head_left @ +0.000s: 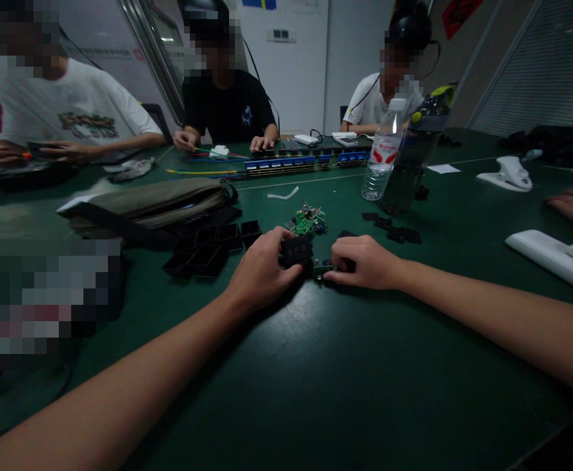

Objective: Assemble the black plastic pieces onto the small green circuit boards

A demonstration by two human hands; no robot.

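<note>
In the middle of the green table (296, 379), my left hand (264, 271) is closed round a small black plastic case (296, 250) with pale lettering on its side. Close beside it, my right hand (367, 260) pinches a small green circuit board (324, 269) between thumb and fingers. A dark piece shows partly behind the right hand's fingers. Just beyond my hands lies a heap of green circuit boards (307, 221) with parts and wires sticking out. Several open black plastic cases (210, 245) lie left of my left hand. Flat black pieces (392, 227) lie beyond my right hand.
A grey-green bag (159, 203) lies at the left. A clear water bottle (382, 157) and a dark bottle (414, 157) stand at the back right. White plastic devices (556, 258) lie at the right. Across the table, three people work near blue-and-black connector strips (281, 165).
</note>
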